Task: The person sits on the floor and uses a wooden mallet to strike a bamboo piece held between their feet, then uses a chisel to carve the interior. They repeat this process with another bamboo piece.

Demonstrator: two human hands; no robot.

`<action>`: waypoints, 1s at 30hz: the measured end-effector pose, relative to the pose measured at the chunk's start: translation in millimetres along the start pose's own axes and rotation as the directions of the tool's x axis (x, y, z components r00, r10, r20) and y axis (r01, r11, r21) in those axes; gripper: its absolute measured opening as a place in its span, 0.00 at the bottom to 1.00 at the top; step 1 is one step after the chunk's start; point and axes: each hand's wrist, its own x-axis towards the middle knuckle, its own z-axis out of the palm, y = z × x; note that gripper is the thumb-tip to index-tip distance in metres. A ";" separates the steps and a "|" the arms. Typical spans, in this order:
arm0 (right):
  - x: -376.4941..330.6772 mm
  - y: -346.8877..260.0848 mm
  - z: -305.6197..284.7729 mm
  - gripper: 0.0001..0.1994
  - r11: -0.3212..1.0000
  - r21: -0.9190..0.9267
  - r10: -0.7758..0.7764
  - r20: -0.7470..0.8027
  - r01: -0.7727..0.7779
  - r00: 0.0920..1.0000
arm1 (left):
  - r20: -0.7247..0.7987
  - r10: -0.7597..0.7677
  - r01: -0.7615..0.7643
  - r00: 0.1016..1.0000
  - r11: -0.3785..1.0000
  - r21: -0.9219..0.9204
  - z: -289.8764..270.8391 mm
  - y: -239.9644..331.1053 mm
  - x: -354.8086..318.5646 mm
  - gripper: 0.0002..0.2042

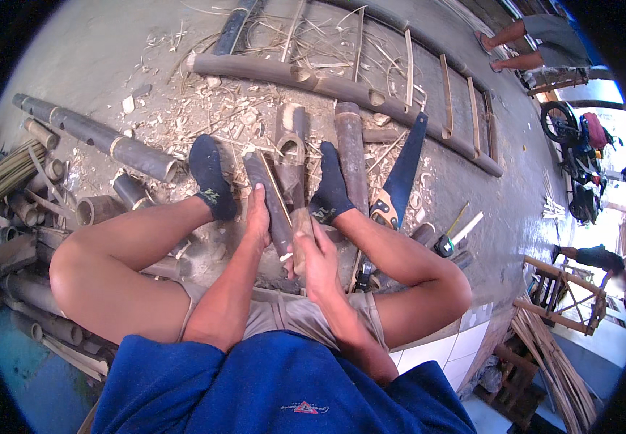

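Observation:
My left hand [257, 217] grips a dark length of bamboo [268, 192] from its left side, thumb laid along it. The bamboo slants between my feet, with a pale cut edge along its right side. My right hand [318, 260] is closed round a brown wooden piece [303, 226], shaped like a thick handle, close beside the bamboo. Whether a blade extends from it I cannot tell. Just beyond lies a notched bamboo tube [290, 150] with a scooped opening. A handsaw [405, 170] with a wooden grip rests right of my right foot.
A bamboo ladder-like frame [342, 88] lies across the far floor among shavings. Bamboo tubes [96, 134] and a bundle of strips [2, 177] are at left. A tape measure [444, 246] sits by my right knee. Another person's legs [509, 47] and a motorcycle [580, 155] are at right.

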 end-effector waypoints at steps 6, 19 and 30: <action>-8.3 16.3 2.3 0.24 1.000 0.012 0.015 -0.016 -0.015 1.000 | 0.006 0.079 -0.079 0.997 0.996 -0.035 4.2 -7.3 5.4 0.34; 6.9 10.6 3.6 0.24 0.984 -0.177 -0.023 -0.037 0.016 0.999 | -0.005 0.178 -0.177 0.984 0.979 0.103 6.1 -11.9 10.6 0.36; 134.0 10.9 46.5 0.10 0.979 -0.184 -0.083 0.003 0.082 0.997 | 0.194 0.086 -0.085 0.977 0.996 -0.015 -22.8 -4.4 24.4 0.19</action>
